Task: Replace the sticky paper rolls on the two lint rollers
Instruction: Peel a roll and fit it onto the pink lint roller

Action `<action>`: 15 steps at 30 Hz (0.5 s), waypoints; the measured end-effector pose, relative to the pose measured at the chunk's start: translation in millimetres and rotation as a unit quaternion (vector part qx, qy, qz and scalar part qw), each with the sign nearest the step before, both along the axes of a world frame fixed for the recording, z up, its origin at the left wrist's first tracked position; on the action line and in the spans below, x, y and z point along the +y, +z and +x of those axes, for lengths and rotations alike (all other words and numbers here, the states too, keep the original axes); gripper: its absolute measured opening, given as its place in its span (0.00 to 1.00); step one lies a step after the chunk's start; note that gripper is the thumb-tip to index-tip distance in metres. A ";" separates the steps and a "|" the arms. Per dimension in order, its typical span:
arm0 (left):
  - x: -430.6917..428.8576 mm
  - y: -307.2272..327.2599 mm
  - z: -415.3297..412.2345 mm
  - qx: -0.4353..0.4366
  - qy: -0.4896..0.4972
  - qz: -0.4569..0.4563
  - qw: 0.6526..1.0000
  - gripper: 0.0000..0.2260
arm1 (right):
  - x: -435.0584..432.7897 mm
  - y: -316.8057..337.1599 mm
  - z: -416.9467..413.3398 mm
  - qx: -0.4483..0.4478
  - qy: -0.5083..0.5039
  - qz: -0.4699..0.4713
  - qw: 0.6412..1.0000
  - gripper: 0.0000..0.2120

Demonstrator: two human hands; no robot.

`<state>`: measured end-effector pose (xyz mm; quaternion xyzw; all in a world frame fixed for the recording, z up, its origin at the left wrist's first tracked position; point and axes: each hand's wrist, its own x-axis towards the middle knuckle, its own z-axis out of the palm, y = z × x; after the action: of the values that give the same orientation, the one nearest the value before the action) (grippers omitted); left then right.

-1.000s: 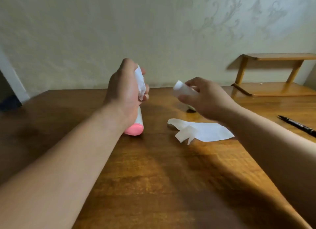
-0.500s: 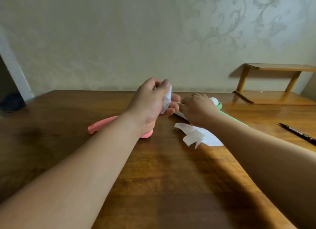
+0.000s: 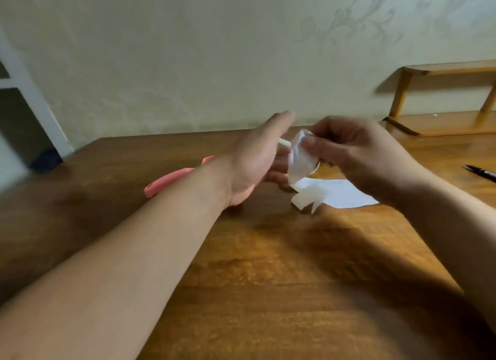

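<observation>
**A:** What does each grip hold?

**B:** The right hand (image 3: 357, 155) pinches a translucent wrapper (image 3: 300, 158) between thumb and fingertips. The left hand (image 3: 255, 158) seems curled round a white paper roll (image 3: 284, 143). Only the roll's end shows past the palm, and blur hides how the fingers sit on it.

**A:** So the step in hand is stripping the wrapper?

**B:** That's my reading. To do it well, I'd hold the roll firmly near its end and draw the wrapper away along the roll's length in one even pull. Tugging sideways could tear the film or lift a sticky layer.

**A:** Where's the roller it goes on?

**B:** The pink lint roller (image 3: 174, 179) lies on the tabletop (image 3: 268, 279) just behind the left forearm, with its handle pointing left and its head hidden by the wrist. I can't see the second roller.

**A:** What else is nearby?

**B:** A loose white sheet (image 3: 341, 194) lies under the right hand, a good place to drop the wrapper. A pen (image 3: 480, 173) lies well to the right.
</observation>
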<state>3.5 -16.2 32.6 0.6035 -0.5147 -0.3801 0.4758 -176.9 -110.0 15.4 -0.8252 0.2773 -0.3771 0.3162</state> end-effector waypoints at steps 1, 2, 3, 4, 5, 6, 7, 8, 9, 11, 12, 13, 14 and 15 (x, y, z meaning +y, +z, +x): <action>1.3 6.4 8.5 -0.062 0.038 -0.018 0.997 0.18 | -7.8 0.1 -7.1 0.013 -0.015 0.004 1.000 0.07; 3.8 13.8 18.1 -0.132 0.082 -0.047 0.987 0.15 | -14.9 0.1 -13.8 0.047 -0.032 0.000 0.998 0.08; 7.2 20.7 28.7 -0.193 0.122 -0.073 0.971 0.13 | -21.8 -1.4 -17.9 0.090 -0.045 -0.005 0.995 0.09; 10.9 25.6 39.8 -0.240 0.153 -0.082 0.955 0.10 | -27.0 -4.6 -19.3 0.132 -0.055 -0.006 0.990 0.09; 13.2 26.9 51.1 -0.276 0.169 -0.069 0.944 0.09 | -30.2 -8.4 -18.3 0.170 -0.060 -0.005 0.984 0.09; 14.8 25.0 60.3 -0.305 0.172 -0.036 0.936 0.09 | -30.7 -12.1 -15.5 0.203 -0.060 -0.004 0.977 0.09; 15.4 21.4 67.4 -0.328 0.169 0.009 0.929 0.10 | -30.5 -15.2 -11.9 0.228 -0.058 -0.006 0.972 0.10; 14.7 17.1 72.2 -0.348 0.165 0.054 0.921 0.13 | -29.8 -16.6 -8.7 0.240 -0.060 -0.009 0.969 0.12; 12.9 12.5 76.4 -0.366 0.165 0.088 0.912 0.16 | -29.2 -16.8 -6.6 0.233 -0.069 -0.016 0.970 0.13; 9.2 5.5 84.1 -0.398 0.177 0.126 0.891 0.23 | -28.7 -15.4 -4.7 0.178 -0.097 -0.048 0.978 0.14; 7.8 2.9 87.0 -0.410 0.182 0.143 0.882 0.27 | -28.4 -14.2 -4.2 0.149 -0.112 -0.062 0.981 0.14; 6.2 -0.2 89.3 -0.417 0.184 0.165 0.875 0.30 | -28.1 -13.5 -3.7 0.127 -0.123 -0.070 0.982 0.14; 4.4 -3.7 91.0 -0.417 0.181 0.187 0.871 0.31 | -27.3 -13.2 -3.3 0.111 -0.130 -0.074 0.983 0.14; 2.2 -7.4 92.1 -0.411 0.176 0.200 0.872 0.30 | -26.0 -13.0 -2.6 0.101 -0.131 -0.078 0.983 0.14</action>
<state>95.6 -14.0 25.2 0.8681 -0.4619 -0.1030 0.1496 -179.5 -136.1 2.4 -0.8377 0.3837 -0.3502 0.1686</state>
